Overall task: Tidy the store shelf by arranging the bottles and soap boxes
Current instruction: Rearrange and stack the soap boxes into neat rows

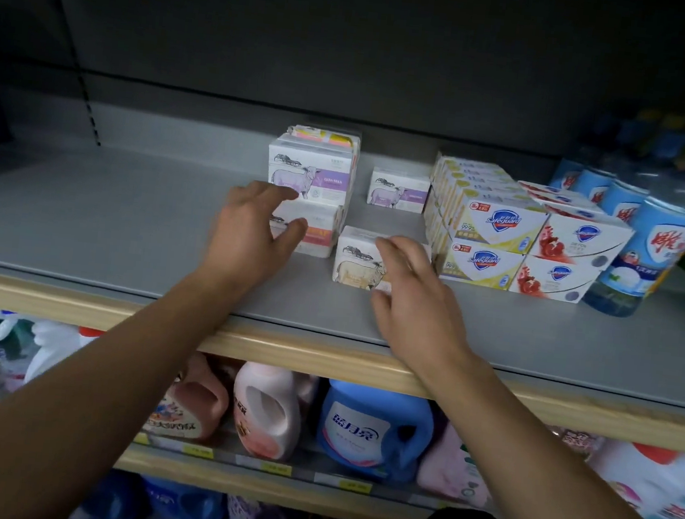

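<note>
Yellow soap boxes [494, 228]: we read "Safeguard" on a blue shield, and "99.9" at the left.
Red pomegranate soap boxes [575, 241]: the same shield; the wording is probably "Safeguard", too blurred for us to confirm.
Blue detergent jug [373, 429]: Chinese brand "蓝月亮".
Purple sheep soap box [309, 177]: small print we cannot read.

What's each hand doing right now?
Left hand: open, fingers spread against the orange soap box, no grip yet.
Right hand: open, resting on the beige soap box.
</note>
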The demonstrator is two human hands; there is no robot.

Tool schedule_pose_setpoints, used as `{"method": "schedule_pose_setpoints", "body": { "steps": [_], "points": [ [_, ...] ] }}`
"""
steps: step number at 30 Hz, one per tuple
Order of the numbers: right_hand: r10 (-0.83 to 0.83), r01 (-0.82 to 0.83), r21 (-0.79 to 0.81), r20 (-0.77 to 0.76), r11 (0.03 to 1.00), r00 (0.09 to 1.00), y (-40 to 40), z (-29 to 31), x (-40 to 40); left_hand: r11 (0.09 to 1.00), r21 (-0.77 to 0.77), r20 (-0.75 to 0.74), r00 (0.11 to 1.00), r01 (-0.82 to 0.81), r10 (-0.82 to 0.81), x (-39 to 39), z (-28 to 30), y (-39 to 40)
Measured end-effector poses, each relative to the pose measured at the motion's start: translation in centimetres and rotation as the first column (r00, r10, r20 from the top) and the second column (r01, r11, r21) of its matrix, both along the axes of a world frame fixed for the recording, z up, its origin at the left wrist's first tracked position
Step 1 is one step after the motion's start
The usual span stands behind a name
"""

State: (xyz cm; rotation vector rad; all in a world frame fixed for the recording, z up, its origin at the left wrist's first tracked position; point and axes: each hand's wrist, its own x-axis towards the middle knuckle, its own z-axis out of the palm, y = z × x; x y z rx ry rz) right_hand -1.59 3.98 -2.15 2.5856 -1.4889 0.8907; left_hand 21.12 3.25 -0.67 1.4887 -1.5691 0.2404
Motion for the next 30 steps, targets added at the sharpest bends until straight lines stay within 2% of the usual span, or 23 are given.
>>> {"method": "schedule_pose_setpoints", "body": {
  "steps": [4, 9, 14, 21, 30],
  "points": [
    [0.020, -0.021, 0.052, 0.010, 0.998, 1.000, -1.4, 0.3, 0.7, 0.998, 0.064, 0.114, 0.993, -0.017, 0.010, 1.8, 0.0, -1.8],
    [-0.042, 0.040, 0.123, 0.013, 0.992, 0.999, -5.2, 0.8, 1.3, 0.994, 0.106, 0.087, 0.996, 0.008, -0.018, 2.7, -0.5, -3.3],
    [-0.140, 0.141, 0.176, -0.015, 0.974, 0.990, -10.4, 0.6, 2.5, 0.998, 0.066, 0.084, 0.996, 0.010, -0.015, 2.8, -1.3, -3.8],
    [-0.242, 0.220, 0.269, 0.050, 0.938, 0.969, -17.4, 0.5, 4.3, 0.999, 0.012, 0.071, 0.996, 0.049, -0.050, 2.9, -1.6, -3.9],
    [-0.330, 0.310, 0.293, 0.017, 0.904, 0.944, -22.5, 0.7, 5.0, 0.998, 0.001, 0.002, 0.998, 0.058, -0.058, 3.1, -1.6, -4.1]
  ]
}}
